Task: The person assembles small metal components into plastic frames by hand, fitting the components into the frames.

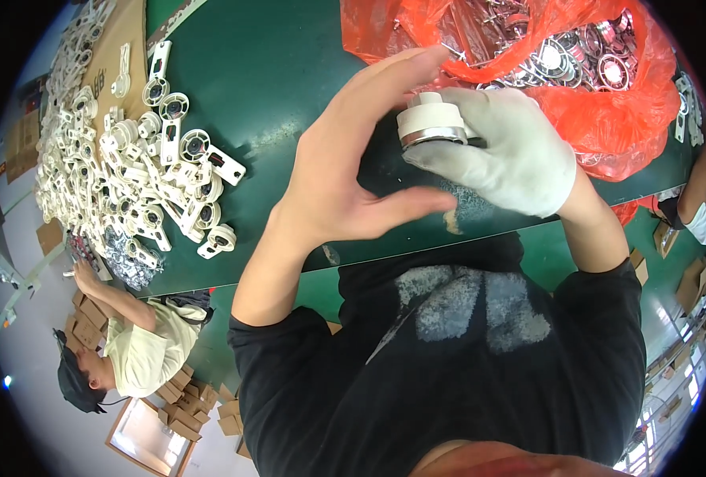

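My right hand (520,151), in a white glove, grips a round white plastic part with a shiny metal band (432,123) between thumb and fingers. A small white knob tops this part. My left hand (353,151) is bare, its fingers and thumb spread wide in a curve to the left of the part, apart from it. Just beyond the left fingertips lies an open red plastic bag (607,143), holding many shiny metal ring pieces (563,60). A thin metal bit shows by the left fingertips; whether they touch it I cannot tell.
A large heap of white plastic parts with handles and round ends (130,167) covers the left of the green table (289,79). Cardboard (122,56) lies behind it. A co-worker in a cap and pale shirt (150,350) sits at lower left; another person (698,199) is at far right.
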The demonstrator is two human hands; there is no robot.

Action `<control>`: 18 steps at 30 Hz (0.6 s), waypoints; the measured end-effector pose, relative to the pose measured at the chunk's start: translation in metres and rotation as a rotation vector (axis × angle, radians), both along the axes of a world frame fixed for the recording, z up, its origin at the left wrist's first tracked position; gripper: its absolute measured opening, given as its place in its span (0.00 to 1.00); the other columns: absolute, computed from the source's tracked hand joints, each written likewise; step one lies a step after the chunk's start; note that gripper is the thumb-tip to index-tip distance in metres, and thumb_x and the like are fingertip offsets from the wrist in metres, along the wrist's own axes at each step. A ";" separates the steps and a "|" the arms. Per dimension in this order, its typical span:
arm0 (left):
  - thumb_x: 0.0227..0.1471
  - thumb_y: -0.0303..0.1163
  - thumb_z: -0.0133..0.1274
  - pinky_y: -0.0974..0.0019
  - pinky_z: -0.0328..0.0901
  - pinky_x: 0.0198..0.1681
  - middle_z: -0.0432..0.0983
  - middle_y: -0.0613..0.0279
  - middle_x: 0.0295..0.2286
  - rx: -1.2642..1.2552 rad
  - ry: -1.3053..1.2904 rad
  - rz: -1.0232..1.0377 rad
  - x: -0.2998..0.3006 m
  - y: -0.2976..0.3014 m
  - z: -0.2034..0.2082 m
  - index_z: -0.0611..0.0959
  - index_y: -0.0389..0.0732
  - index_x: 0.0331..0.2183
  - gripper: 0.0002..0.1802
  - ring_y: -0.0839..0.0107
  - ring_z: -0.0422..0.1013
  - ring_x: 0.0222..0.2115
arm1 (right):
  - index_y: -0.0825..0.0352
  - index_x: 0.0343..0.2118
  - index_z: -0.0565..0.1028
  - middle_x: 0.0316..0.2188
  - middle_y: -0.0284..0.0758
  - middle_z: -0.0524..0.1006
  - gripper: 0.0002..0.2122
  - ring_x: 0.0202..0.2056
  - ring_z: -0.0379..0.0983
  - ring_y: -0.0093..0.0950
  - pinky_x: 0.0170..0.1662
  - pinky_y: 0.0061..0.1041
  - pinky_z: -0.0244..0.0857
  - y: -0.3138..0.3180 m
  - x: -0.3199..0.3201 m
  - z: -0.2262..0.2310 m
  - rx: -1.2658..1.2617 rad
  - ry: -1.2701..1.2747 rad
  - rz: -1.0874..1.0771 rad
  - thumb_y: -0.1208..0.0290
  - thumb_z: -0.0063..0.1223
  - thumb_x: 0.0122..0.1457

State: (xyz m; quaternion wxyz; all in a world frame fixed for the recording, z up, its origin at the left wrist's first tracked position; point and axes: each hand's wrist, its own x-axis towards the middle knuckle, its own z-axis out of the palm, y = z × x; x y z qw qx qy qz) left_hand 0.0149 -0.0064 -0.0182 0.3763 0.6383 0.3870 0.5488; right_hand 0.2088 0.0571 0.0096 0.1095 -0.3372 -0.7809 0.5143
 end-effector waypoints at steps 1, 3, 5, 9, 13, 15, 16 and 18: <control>0.39 0.31 0.74 0.60 0.71 0.54 0.79 0.50 0.52 -0.034 0.026 -0.036 -0.002 -0.001 0.001 0.80 0.34 0.53 0.38 0.55 0.77 0.51 | 0.60 0.43 0.80 0.27 0.40 0.80 0.15 0.30 0.81 0.38 0.35 0.34 0.74 -0.002 0.000 -0.002 -0.001 0.003 0.002 0.55 0.60 0.60; 0.41 0.26 0.72 0.62 0.73 0.51 0.82 0.51 0.47 -0.050 0.036 -0.018 0.000 -0.001 -0.003 0.83 0.35 0.49 0.30 0.57 0.79 0.48 | 0.58 0.42 0.80 0.26 0.38 0.81 0.14 0.29 0.81 0.40 0.33 0.36 0.75 -0.007 0.001 -0.004 0.309 -0.078 0.009 0.56 0.61 0.59; 0.41 0.24 0.71 0.63 0.74 0.50 0.83 0.51 0.46 -0.059 0.042 -0.006 0.001 -0.002 -0.001 0.85 0.35 0.47 0.27 0.58 0.80 0.46 | 0.58 0.41 0.79 0.25 0.37 0.81 0.13 0.28 0.81 0.41 0.31 0.37 0.76 -0.011 0.001 -0.011 0.341 -0.043 -0.031 0.57 0.62 0.58; 0.41 0.20 0.69 0.65 0.75 0.47 0.84 0.51 0.44 -0.021 0.042 0.012 0.002 -0.001 0.000 0.86 0.34 0.42 0.21 0.61 0.82 0.43 | 0.58 0.42 0.78 0.24 0.36 0.81 0.13 0.27 0.81 0.39 0.30 0.37 0.76 -0.012 -0.002 -0.006 0.391 -0.089 -0.008 0.60 0.63 0.57; 0.41 0.20 0.70 0.65 0.75 0.46 0.84 0.51 0.44 -0.098 0.023 0.033 0.006 -0.006 -0.001 0.86 0.33 0.42 0.21 0.62 0.82 0.43 | 0.59 0.41 0.78 0.23 0.35 0.81 0.12 0.26 0.82 0.37 0.27 0.37 0.75 -0.015 -0.001 -0.016 0.538 -0.063 -0.050 0.61 0.62 0.56; 0.41 0.19 0.70 0.65 0.75 0.46 0.84 0.51 0.44 -0.046 0.036 0.061 0.008 -0.005 -0.004 0.86 0.33 0.41 0.20 0.62 0.81 0.43 | 0.59 0.41 0.78 0.23 0.35 0.81 0.13 0.26 0.82 0.37 0.27 0.37 0.75 -0.016 0.001 -0.019 0.542 -0.073 -0.057 0.61 0.62 0.56; 0.41 0.19 0.70 0.65 0.75 0.46 0.84 0.51 0.44 -0.047 0.038 0.061 0.009 -0.004 -0.004 0.86 0.33 0.41 0.20 0.62 0.81 0.43 | 0.60 0.42 0.78 0.23 0.35 0.81 0.13 0.26 0.82 0.37 0.26 0.37 0.75 -0.016 0.001 -0.020 0.548 -0.083 -0.061 0.60 0.62 0.57; 0.41 0.18 0.70 0.65 0.75 0.46 0.84 0.51 0.44 -0.074 0.037 0.048 0.009 -0.001 -0.003 0.86 0.33 0.41 0.20 0.62 0.81 0.43 | 0.60 0.41 0.78 0.23 0.35 0.81 0.13 0.26 0.82 0.38 0.26 0.37 0.75 -0.014 0.001 -0.023 0.545 -0.103 -0.062 0.60 0.61 0.57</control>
